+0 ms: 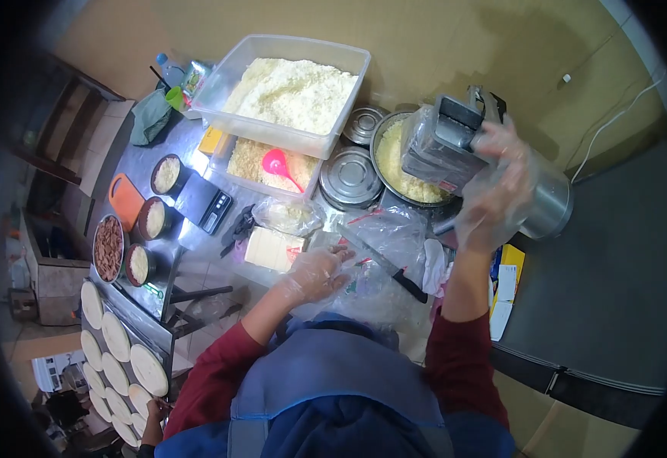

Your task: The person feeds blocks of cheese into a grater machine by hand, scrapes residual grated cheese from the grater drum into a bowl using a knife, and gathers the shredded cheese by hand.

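Observation:
My left hand (320,273), in a clear plastic glove, is open with its fingers partly bent and holds nothing. It hovers beside a pale block of cheese (267,249) and a black-handled knife (385,265), which lies on plastic bags. My right hand (499,179), also gloved, is raised against the side of an electric grater (448,149), near its hopper and lever. Its fingers are blurred, so their grip is unclear. Below the grater, a round metal pan (383,156) holds grated cheese. The grater's silver motor housing (549,202) shows behind my right wrist.
A large plastic bin (204,95) of grated cheese rests over another tub with a pink scoop (275,162). Left are a scale (213,208), several filled bowls (167,175), a bowl of meat (109,248) and flat dough rounds (149,370). Another person's hand (155,412) touches the rounds.

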`<move>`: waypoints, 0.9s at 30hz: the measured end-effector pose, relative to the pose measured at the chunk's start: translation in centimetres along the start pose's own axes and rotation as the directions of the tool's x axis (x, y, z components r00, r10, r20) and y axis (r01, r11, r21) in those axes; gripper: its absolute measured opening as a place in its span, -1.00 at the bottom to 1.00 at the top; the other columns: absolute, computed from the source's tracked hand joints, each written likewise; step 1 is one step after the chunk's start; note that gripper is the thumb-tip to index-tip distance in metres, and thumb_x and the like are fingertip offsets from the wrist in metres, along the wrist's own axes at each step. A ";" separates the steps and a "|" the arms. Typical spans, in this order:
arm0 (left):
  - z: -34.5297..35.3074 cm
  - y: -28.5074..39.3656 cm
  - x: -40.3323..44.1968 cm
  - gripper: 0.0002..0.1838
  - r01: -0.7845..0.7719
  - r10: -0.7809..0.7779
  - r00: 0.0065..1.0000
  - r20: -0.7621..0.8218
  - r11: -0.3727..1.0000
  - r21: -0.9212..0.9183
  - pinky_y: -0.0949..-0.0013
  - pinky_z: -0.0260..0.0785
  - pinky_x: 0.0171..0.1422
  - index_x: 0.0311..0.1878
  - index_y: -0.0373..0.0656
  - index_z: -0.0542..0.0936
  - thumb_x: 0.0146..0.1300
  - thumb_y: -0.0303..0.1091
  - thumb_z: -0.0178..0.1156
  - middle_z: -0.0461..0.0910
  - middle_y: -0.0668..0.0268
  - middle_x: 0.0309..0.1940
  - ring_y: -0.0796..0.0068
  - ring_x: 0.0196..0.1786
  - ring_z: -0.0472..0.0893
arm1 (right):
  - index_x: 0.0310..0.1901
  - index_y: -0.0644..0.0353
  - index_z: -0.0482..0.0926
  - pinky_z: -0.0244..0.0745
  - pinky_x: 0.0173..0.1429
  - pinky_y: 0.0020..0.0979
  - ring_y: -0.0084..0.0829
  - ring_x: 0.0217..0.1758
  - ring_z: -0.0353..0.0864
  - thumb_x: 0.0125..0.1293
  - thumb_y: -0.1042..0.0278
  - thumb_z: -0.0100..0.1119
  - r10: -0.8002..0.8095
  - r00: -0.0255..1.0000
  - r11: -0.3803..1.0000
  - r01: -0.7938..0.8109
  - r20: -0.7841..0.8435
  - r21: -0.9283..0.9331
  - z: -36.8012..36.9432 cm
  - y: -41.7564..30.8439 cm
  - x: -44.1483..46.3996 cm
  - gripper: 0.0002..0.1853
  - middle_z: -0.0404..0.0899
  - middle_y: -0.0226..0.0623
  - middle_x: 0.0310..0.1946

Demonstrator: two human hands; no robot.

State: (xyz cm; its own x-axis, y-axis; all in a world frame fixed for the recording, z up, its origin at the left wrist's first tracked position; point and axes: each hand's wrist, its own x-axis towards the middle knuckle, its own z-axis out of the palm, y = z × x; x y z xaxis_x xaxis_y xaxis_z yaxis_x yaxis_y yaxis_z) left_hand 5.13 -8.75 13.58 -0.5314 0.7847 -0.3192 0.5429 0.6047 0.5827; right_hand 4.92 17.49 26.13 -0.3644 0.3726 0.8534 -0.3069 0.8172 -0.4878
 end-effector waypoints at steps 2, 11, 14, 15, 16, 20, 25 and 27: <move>0.3 -0.1 0.2 -0.43 -0.037 0.037 0.999 0.010 0.999 0.014 0.10 0.45 0.26 0.35 -0.12 0.43 0.31 -0.16 0.21 0.46 0.10 0.33 0.06 0.25 0.53 | -0.43 0.13 0.54 0.30 0.41 -0.01 -0.14 0.03 0.64 0.54 -0.04 -0.41 -0.030 0.999 0.993 0.027 0.026 0.114 0.2 0.3 -1.5 -0.42 0.65 -0.24 -0.34; 0.9 -1.1 -0.2 -0.44 -0.068 0.070 0.997 0.022 0.996 -0.053 0.13 0.41 0.30 0.34 -0.14 0.45 0.28 -0.23 0.25 0.46 0.08 0.32 0.04 0.28 0.51 | -0.44 0.24 0.43 0.35 0.38 0.03 -0.01 0.12 0.61 0.56 0.04 -0.48 -0.093 0.996 0.994 0.093 0.002 0.050 0.6 0.2 -2.2 -0.43 0.63 -0.12 -0.28; 0.4 -1.3 -0.4 -0.44 -0.061 0.063 0.998 0.020 0.995 -0.081 0.13 0.42 0.29 0.33 -0.16 0.45 0.27 -0.23 0.25 0.47 0.08 0.30 0.04 0.26 0.52 | -0.44 0.24 0.42 0.35 0.37 0.04 -0.01 0.10 0.61 0.55 0.06 -0.49 -0.117 0.993 0.992 0.118 -0.033 0.054 1.0 0.0 -2.3 -0.44 0.61 -0.10 -0.30; 0.3 -1.4 -0.4 -0.44 -0.045 0.047 0.999 0.026 0.996 -0.078 0.13 0.42 0.28 0.32 -0.16 0.46 0.27 -0.23 0.26 0.48 0.08 0.30 0.04 0.26 0.52 | -0.44 0.24 0.41 0.35 0.38 0.05 0.00 0.08 0.62 0.55 0.08 -0.49 -0.105 0.993 0.993 0.107 -0.047 0.051 1.1 0.1 -2.3 -0.45 0.60 -0.10 -0.31; 0.2 -1.5 -0.5 -0.44 -0.029 0.032 0.999 0.034 0.997 -0.075 0.14 0.42 0.28 0.32 -0.16 0.46 0.27 -0.23 0.26 0.48 0.08 0.29 0.04 0.26 0.52 | -0.45 0.24 0.40 0.34 0.39 0.07 0.00 0.07 0.62 0.55 0.09 -0.49 -0.092 0.994 0.994 0.096 -0.062 0.048 1.2 0.1 -2.3 -0.46 0.59 -0.10 -0.33; 0.2 -2.0 -0.2 -0.44 -0.031 0.035 0.998 0.042 0.995 -0.096 0.15 0.41 0.30 0.32 -0.18 0.46 0.27 -0.23 0.26 0.48 0.06 0.29 0.04 0.28 0.50 | -0.48 0.23 0.37 0.31 0.41 0.10 -0.01 0.04 0.63 0.55 0.11 -0.50 -0.034 0.999 0.999 0.033 0.010 0.010 0.6 -1.3 -0.3 -0.46 0.58 -0.10 -0.34; 0.6 -2.7 0.4 -0.43 -0.052 0.058 0.997 0.049 0.992 -0.115 0.14 0.37 0.35 0.33 -0.21 0.45 0.27 -0.23 0.24 0.47 0.02 0.28 0.04 0.31 0.47 | -0.57 0.20 0.27 0.25 0.46 0.14 -0.07 0.02 0.62 0.54 0.10 -0.50 -0.036 0.996 0.998 0.040 -0.079 0.042 1.1 -0.6 -0.6 -0.46 0.53 -0.13 -0.38; 0.4 -2.8 0.6 -0.43 -0.053 0.060 0.996 0.065 0.992 -0.111 0.14 0.36 0.36 0.33 -0.21 0.44 0.28 -0.22 0.24 0.46 0.04 0.30 0.04 0.31 0.47 | -0.58 0.20 0.27 0.24 0.47 0.14 -0.07 0.01 0.62 0.54 0.10 -0.49 -0.036 0.996 0.998 0.041 -0.085 0.057 1.4 -0.2 -2.0 -0.46 0.52 -0.15 -0.38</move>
State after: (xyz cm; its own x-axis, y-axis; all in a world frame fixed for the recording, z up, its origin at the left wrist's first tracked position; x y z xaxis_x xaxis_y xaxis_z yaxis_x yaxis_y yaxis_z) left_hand 3.54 -9.93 11.41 -0.4545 0.8267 -0.3315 0.4943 0.5437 0.6782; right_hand 4.49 16.03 24.28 -0.2773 0.3787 0.8830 -0.3708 0.8057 -0.4620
